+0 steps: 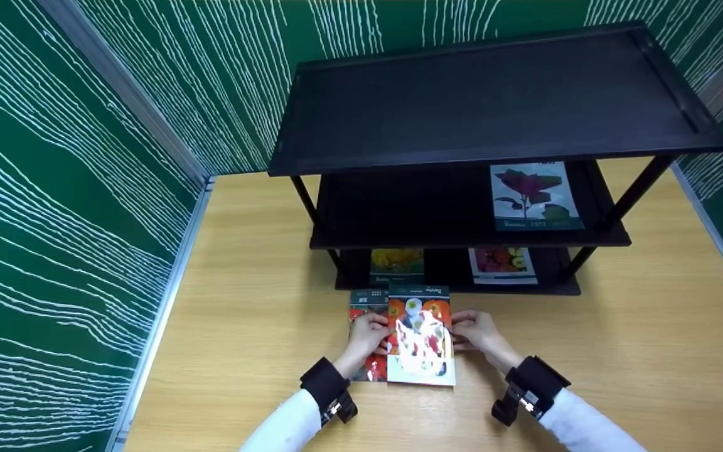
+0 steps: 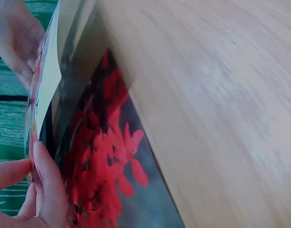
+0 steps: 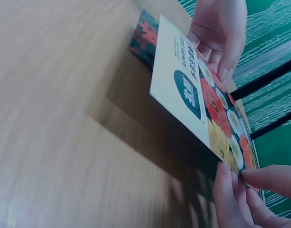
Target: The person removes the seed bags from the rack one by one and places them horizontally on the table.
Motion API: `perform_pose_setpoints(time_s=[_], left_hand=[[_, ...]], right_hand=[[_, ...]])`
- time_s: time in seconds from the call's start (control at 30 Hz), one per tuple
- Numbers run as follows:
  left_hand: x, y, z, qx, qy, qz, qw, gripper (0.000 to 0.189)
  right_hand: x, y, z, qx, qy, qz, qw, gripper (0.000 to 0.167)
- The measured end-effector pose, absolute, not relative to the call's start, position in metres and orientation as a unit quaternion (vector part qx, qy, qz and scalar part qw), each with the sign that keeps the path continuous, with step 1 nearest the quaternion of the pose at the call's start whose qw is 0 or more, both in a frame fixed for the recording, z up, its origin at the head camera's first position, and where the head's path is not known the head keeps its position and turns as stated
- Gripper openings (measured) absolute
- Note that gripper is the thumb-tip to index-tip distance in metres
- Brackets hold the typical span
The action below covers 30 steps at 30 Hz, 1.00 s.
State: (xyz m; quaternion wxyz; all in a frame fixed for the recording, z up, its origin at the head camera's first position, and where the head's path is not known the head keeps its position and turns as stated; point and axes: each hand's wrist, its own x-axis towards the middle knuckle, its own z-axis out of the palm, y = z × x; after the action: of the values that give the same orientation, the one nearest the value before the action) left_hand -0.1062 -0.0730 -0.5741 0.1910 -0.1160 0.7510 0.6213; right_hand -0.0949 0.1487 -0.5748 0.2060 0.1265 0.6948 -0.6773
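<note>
Between both hands is a flower seed packet [image 1: 420, 342] with orange, red and white poppy-like blooms and a pale band along its near end. My left hand [image 1: 364, 337] pinches its left edge between thumb and fingers. On the opposite edge, the thumb and fingers of my right hand [image 1: 477, 334] pinch it too. In the right wrist view the packet is raised over the table and casts a shadow. A second packet with red flowers [image 2: 112, 166] lies on the table below and to the left, partly covered by the held one. Glare hides part of the held packet's picture.
A black three-tier shelf [image 1: 462, 107] stands just beyond the hands. Its middle tier bears a packet with a dark red plant [image 1: 534, 194]. On the bottom tier lie a yellow-flowered packet [image 1: 397, 263] and a pink-and-red one [image 1: 501, 263]. Green walls [image 1: 54, 220] enclose the wooden table [image 1: 230, 314].
</note>
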Motion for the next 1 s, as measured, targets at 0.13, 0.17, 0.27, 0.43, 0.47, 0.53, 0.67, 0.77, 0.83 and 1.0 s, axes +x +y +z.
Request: perform_pose_setpoints(time_s=[0.13,0.17,0.27,0.43,0.47,0.53,0.67,0.77,0.83,1.0], left_hand=[[-0.106,-0.074,-0.577,-0.119,0.765,0.603,0.19,0.013],[-0.106,-0.074,-0.577,-0.12,0.769,0.599,0.19,0.013],[-0.105,-0.074,-0.579,-0.117,0.777,0.591,0.182,0.012],[-0.104,-0.075,-0.581,-0.104,0.79,0.581,0.166,0.011],[-0.103,-0.075,-0.582,-0.101,0.795,0.575,0.162,0.011],[-0.102,-0.076,-0.583,-0.096,0.808,0.561,0.154,0.011],[-0.101,-0.075,-0.585,-0.081,0.832,0.532,0.132,0.012],[-0.1,-0.074,-0.586,-0.07,0.842,0.522,0.119,0.012],[-0.1,-0.074,-0.586,-0.065,0.845,0.518,0.114,0.011],[-0.098,-0.074,-0.588,-0.047,0.858,0.502,0.097,0.011]], right_hand=[[-0.093,0.144,-0.577,0.123,0.702,-0.675,0.193,0.032],[-0.092,0.143,-0.577,0.122,0.702,-0.674,0.193,0.033],[-0.091,0.141,-0.577,0.117,0.706,-0.672,0.191,0.036],[-0.088,0.14,-0.577,0.104,0.714,-0.664,0.196,0.041],[-0.088,0.14,-0.577,0.102,0.715,-0.663,0.197,0.042],[-0.088,0.14,-0.577,0.095,0.719,-0.659,0.2,0.044],[-0.088,0.14,-0.578,0.093,0.722,-0.654,0.206,0.045],[-0.088,0.14,-0.578,0.095,0.724,-0.649,0.213,0.045],[-0.088,0.141,-0.578,0.093,0.725,-0.646,0.218,0.045],[-0.086,0.142,-0.577,0.067,0.728,-0.644,0.225,0.046]])
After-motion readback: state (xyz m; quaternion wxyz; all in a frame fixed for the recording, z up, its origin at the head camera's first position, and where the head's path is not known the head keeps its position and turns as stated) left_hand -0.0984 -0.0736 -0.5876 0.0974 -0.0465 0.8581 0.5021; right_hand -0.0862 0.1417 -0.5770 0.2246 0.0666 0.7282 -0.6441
